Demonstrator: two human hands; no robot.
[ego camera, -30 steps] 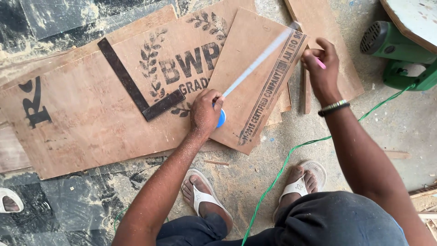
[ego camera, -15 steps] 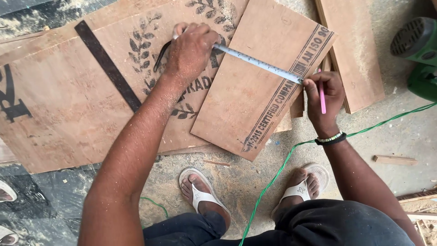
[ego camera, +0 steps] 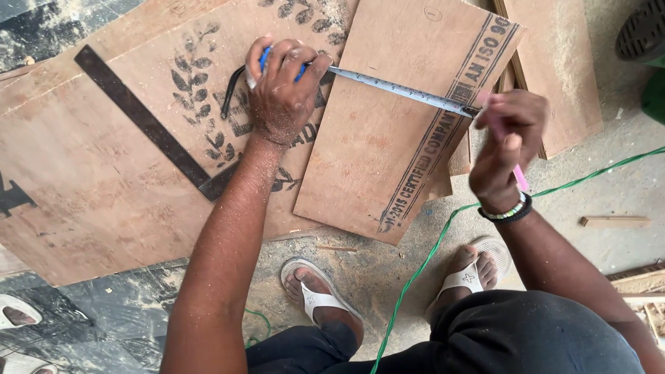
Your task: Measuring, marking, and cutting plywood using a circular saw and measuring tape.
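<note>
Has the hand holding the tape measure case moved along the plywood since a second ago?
Yes. The left hand with the tape measure case has moved from the small board's near edge to beyond the black square arm's level, over the printed leaves.

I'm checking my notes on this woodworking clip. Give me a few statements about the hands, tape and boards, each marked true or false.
1. The left hand grips the blue tape measure case. True.
2. The tape blade is stretched across the smaller plywood board. True.
3. The right hand holds a hammer. False: it holds a pink pencil at the blade's far end.
4. The black metal square lies on the smaller board. False: it lies on the large plywood sheet.
5. A green cord runs across the floor between the feet. True.
</note>
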